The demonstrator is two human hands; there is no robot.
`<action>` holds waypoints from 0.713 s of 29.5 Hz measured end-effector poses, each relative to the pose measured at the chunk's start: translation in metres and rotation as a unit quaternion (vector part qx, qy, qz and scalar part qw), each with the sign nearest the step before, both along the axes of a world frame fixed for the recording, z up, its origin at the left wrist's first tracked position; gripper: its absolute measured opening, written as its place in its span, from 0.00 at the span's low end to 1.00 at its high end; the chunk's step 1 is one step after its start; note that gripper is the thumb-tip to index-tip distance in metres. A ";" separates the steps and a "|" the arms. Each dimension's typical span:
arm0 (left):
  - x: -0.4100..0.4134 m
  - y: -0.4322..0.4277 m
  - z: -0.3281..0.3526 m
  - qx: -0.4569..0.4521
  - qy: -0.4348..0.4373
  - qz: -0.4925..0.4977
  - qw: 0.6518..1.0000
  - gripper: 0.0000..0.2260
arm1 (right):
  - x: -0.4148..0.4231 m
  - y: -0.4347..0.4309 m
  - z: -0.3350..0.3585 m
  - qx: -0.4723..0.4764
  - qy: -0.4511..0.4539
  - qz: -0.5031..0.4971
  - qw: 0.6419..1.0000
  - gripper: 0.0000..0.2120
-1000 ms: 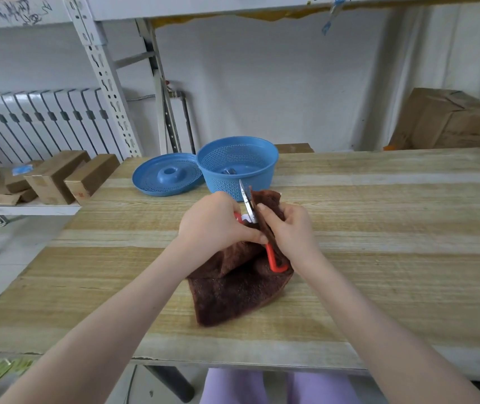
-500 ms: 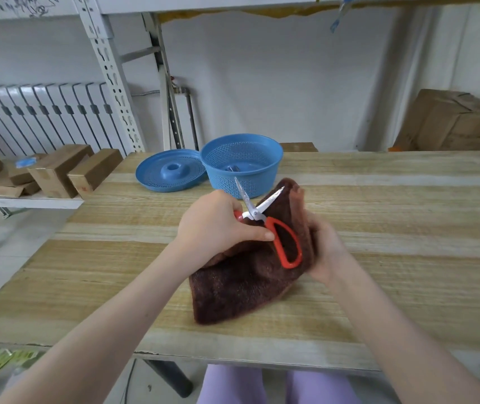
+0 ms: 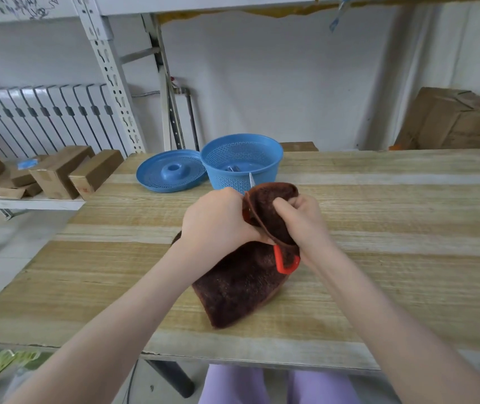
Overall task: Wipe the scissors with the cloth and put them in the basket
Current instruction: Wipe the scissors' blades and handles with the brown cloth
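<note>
- Your left hand (image 3: pixel 218 224) was clenched, knuckles up, with its fingers curled on the scissors (image 3: pixel 278 260) at the edge of the cloth's fold. A sliver of red showed there, but the grip itself was hidden from the camera.
- Your right hand (image 3: pixel 305 225) grasped the cloth (image 3: pixel 241 290), with thumb and fingers bunching the upper fold round the scissors' middle.
- The scissors were held above the table (image 3: pixel 407 258), wrapped in the brown cloth between your two hands. Only a red handle loop stuck out below your right hand and a thin metal blade tip poked up above the fold.
- That blade tip pointed toward the basket (image 3: pixel 270 167) and overlapped its near wall in the picture. You could not tell from this view whether the two touched.
- The lower part of the cloth hung down and lay on the wood near the front edge.
- The blue basket stood upright at the far side of the table, beyond your hands, and something small and metallic lay in its bottom.
- A blue lid (image 3: pixel 171 173) lay flat just left of the basket, its rim touching the basket's side.
- Cardboard boxes (image 3: pixel 58 173) sat on a low shelf to your left.
</note>
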State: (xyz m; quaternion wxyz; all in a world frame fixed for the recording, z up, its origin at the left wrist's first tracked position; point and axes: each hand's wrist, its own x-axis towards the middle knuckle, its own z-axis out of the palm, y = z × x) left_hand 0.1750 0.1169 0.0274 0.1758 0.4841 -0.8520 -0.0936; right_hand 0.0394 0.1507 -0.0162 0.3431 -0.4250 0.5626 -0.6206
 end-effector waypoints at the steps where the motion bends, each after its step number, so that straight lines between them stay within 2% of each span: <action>1: 0.002 -0.002 0.001 0.011 0.011 -0.003 1.000 0.26 | 0.000 0.002 0.001 -0.009 0.010 0.002 1.000 0.13; 4: 0.006 -0.006 0.001 0.038 0.031 -0.018 0.999 0.24 | -0.002 0.005 -0.003 -0.020 -0.007 0.025 0.999 0.13; 7: 0.005 -0.005 -0.002 0.036 0.021 -0.017 0.999 0.24 | -0.003 0.001 -0.007 -0.009 -0.007 0.011 1.000 0.21; 9: 0.003 -0.006 -0.003 0.033 0.011 -0.013 0.999 0.25 | -0.002 -0.003 -0.007 0.008 -0.002 -0.010 1.000 0.24; 12: 0.007 -0.010 -0.003 0.049 0.026 -0.003 0.998 0.23 | 0.000 -0.004 -0.008 0.017 -0.002 -0.003 1.000 0.23; 15: 0.008 -0.011 -0.004 0.055 0.027 -0.003 0.998 0.15 | 0.000 -0.002 -0.012 0.026 -0.036 0.017 0.999 0.15; 18: 0.008 -0.010 -0.010 0.054 0.035 0.007 0.998 0.22 | -0.004 -0.004 -0.014 0.054 -0.067 0.055 0.995 0.19; 21: 0.007 -0.009 -0.011 0.051 0.022 0.011 0.998 0.24 | -0.009 -0.005 -0.011 0.078 -0.094 0.109 0.987 0.21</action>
